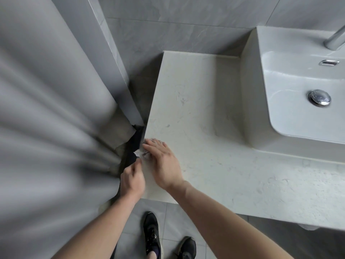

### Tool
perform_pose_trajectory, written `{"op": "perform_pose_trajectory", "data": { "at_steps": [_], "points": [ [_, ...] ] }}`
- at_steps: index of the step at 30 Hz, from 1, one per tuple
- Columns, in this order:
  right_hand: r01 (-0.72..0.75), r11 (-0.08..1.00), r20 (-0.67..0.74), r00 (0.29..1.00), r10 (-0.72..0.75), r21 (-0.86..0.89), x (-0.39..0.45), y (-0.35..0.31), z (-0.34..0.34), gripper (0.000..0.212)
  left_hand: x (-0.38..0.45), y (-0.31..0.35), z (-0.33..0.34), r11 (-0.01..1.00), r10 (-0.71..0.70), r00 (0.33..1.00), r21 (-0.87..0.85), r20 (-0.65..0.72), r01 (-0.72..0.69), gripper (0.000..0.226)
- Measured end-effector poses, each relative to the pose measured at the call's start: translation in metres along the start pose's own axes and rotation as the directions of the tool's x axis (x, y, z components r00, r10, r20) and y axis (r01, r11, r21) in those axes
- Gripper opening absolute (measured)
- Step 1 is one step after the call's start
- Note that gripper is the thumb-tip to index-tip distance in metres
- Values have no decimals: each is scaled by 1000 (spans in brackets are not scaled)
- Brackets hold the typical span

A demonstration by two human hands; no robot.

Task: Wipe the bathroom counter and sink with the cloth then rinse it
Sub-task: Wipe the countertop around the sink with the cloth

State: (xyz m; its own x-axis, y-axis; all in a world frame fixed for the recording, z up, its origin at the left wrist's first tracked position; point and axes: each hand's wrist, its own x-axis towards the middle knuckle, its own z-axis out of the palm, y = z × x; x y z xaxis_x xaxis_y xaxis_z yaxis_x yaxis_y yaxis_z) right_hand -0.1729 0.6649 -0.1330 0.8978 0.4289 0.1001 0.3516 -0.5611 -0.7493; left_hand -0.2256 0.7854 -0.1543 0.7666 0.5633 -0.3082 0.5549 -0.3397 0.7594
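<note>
A pale marble counter [205, 118] runs from the left edge to a white sink [291, 109] at the right. My right hand [162, 161] lies flat, palm down, on a small crumpled white cloth [139, 152] at the counter's left edge; most of the cloth is hidden under the fingers. My left hand [131, 181] is curled just off that edge, below the cloth, fingertips close to the counter's side. Whether it touches the cloth I cannot tell.
A grey shower curtain [46, 118] hangs close on the left, next to the counter's edge. The sink has a chrome drain plug [319, 98], an overflow slot [329, 62] and a faucet [336, 38] at top right. Grey tiled wall behind; my shoes [152, 234] on the tiled floor.
</note>
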Motion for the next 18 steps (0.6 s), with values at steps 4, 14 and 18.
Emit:
{"op": "perform_pose_trajectory", "data": {
  "at_steps": [4,14,18],
  "points": [
    [-85,993,-197,975,99,79,-7,35,-55,45,-3,5,-2,1000,-19,1000,-2,17,19,55],
    [-513,819,-421,822,382,-258,-20,97,-88,52,4,-1,-1,928,-242,957,-250,158,276,54],
    [-290,928,-246,941,232,-234,-10,48,-36,63,8,1,-3,755,-452,854,-400,255,519,41]
  ]
}}
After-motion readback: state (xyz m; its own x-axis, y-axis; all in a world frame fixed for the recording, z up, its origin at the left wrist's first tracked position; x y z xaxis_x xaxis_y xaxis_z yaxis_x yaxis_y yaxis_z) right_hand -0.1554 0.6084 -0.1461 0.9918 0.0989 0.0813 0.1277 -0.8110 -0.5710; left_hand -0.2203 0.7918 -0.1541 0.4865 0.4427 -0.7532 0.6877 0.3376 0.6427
